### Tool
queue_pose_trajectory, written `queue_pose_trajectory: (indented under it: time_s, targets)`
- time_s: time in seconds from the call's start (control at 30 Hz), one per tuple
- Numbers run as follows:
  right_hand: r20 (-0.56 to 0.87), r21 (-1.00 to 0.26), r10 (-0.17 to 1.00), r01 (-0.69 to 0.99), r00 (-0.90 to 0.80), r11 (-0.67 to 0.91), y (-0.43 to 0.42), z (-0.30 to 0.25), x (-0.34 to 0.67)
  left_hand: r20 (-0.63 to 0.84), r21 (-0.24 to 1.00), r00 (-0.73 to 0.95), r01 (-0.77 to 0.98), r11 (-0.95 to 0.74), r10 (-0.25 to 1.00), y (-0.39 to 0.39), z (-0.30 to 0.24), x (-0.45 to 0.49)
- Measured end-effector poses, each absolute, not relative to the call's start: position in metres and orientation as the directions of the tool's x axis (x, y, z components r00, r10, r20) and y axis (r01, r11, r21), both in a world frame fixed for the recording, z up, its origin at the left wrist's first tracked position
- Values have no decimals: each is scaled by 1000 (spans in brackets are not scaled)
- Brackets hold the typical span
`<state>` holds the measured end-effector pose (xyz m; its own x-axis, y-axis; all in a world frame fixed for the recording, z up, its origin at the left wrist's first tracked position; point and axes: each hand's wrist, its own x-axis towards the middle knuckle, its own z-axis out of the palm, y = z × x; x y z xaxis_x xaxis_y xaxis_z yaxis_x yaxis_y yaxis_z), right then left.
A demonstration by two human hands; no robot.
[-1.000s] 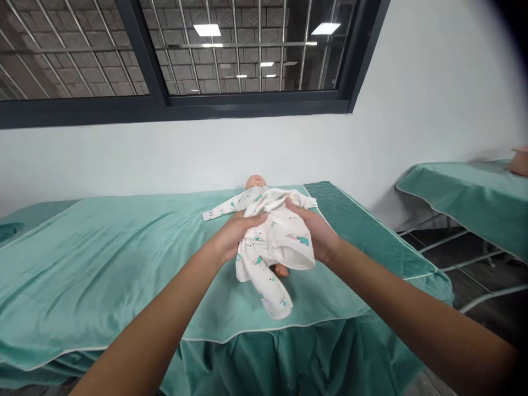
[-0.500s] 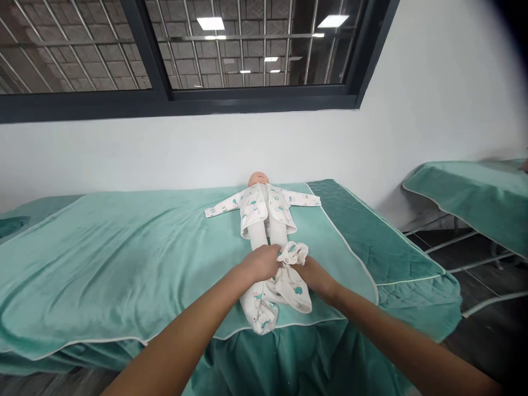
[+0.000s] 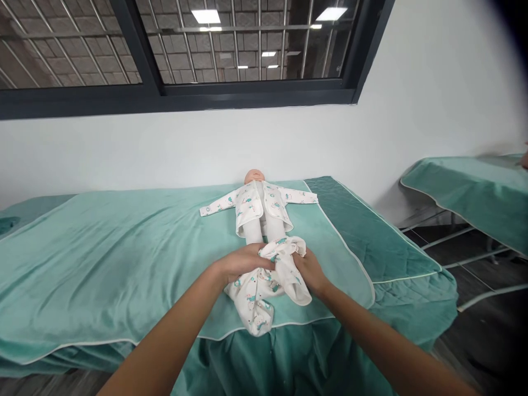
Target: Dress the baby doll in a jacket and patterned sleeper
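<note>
Head view: the left hand (image 3: 243,263) and right hand (image 3: 309,270) each have a closed grip on the bunched white teal-printed cotton baby trousers (image 3: 258,294) at the legs of the plastic baby doll (image 3: 256,177) lying on the teal-covered bed (image 3: 103,247), and I'd say gathering the cloth evenly and pulling gently serves best.

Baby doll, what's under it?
A teal blanket lies under the baby doll. Its feet cannot be seen: the bunched printed pants, gripped by the left hand and right hand, cover them.
</note>
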<state>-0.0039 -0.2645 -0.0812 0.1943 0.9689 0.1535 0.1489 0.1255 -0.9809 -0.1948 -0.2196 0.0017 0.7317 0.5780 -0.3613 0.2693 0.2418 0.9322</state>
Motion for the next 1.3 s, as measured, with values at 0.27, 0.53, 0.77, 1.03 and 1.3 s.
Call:
queue_pose_trajectory:
  time_s: [0.27, 0.53, 0.77, 1.03, 1.3]
  targets:
    - [176, -983, 903, 28, 393, 179, -221, -87, -11, -181, 945, 550, 327, -11, 815, -196, 5, -184]
    - [290, -955, 841, 86, 457, 283, -181, -93, -6, 127, 756, 367, 566, -330, 922, -147, -2, -172]
    - [315, -949, 827, 164, 466, 270, -147, -92, 1, 342, 629, 204, 675, -384, 917, -123, -19, -163]
    - [324, -945, 847, 193, 422, 266, -136, -89, 2, 264, 803, 221, 488, -341, 939, -109, -31, -168]
    - [244, -970, 879, 99, 409, 223, -146, -89, 4, 69, 988, 225, -147, -36, 972, -135, -54, -189]
